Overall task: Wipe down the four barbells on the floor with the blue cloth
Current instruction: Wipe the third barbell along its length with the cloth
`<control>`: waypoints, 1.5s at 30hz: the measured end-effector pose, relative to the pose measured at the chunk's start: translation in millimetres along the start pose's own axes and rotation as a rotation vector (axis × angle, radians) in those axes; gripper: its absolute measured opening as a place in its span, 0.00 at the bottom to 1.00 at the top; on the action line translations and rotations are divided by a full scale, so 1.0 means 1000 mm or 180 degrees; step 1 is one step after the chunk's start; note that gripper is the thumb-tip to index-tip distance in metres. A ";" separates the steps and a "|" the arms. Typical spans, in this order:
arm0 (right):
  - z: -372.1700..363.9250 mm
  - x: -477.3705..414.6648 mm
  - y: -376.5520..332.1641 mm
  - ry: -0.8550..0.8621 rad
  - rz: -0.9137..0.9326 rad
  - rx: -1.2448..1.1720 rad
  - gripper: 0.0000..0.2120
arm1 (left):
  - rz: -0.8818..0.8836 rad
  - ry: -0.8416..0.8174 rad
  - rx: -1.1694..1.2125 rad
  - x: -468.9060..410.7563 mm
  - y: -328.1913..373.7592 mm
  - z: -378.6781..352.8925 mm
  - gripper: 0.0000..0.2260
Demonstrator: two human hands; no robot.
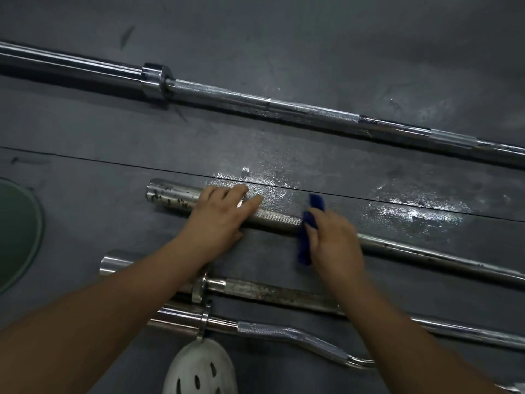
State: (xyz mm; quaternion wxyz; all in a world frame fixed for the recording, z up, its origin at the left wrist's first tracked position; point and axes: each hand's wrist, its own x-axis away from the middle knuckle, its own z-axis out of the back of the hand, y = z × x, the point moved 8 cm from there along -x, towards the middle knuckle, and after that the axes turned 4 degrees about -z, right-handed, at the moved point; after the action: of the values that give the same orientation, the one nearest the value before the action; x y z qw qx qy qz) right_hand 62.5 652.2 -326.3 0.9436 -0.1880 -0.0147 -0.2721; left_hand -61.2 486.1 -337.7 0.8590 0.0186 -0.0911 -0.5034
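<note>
Four barbells (284,107) (277,221) (284,294) (287,334), one blue cloth (308,223), two hands (220,214) (333,240), one green disc (17,231), one white perforated shoe (201,368).

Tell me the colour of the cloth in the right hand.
The cloth is dark blue; the head view shows it.

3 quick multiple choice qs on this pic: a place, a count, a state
1. Where is the blue cloth? A) in a bucket B) on the second barbell from the top C) on a bench
2. How many barbells show? A) two B) four C) six
3. The left hand is: A) pressing flat on the bar B) gripping the cloth C) lifted clear
Answers: B, the right hand holds it on that bar; B, four bars show; A, its fingers lie straight on the metal.
</note>
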 end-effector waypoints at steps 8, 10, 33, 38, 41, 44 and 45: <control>-0.002 -0.003 0.011 -0.0129 -0.0091 -0.0048 0.08 | -0.0340 -0.0610 -0.0037 -0.015 -0.006 0.002 0.40; -0.005 0.000 0.013 -0.0248 -0.0089 -0.0077 0.09 | -0.0380 -0.0672 -0.0045 -0.013 -0.007 -0.001 0.41; -0.027 0.045 -0.002 0.0121 -0.0231 0.0299 0.23 | 0.0175 -0.0261 0.0274 0.079 0.026 -0.011 0.43; -0.022 0.003 -0.010 0.0149 -0.0483 0.0426 0.18 | 0.0388 -0.0276 0.0159 0.035 0.011 -0.002 0.43; -0.029 -0.010 -0.046 -0.0028 -0.0095 0.0281 0.17 | 0.0487 -0.0242 0.0164 0.023 0.009 -0.002 0.41; -0.036 -0.012 -0.066 -0.0229 0.0707 0.0271 0.21 | 0.0424 -0.0116 0.0180 0.033 0.010 -0.007 0.39; -0.033 -0.014 -0.052 -0.0210 0.0676 0.0334 0.21 | 0.0364 -0.0109 0.0153 0.038 0.010 -0.009 0.38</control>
State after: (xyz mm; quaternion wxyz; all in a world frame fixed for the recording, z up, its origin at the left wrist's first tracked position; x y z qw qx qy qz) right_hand 21.4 606.5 -340.5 0.9747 -0.1477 -0.0400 -0.1632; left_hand -33.0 457.8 -340.0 0.8840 0.0254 -0.1187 -0.4515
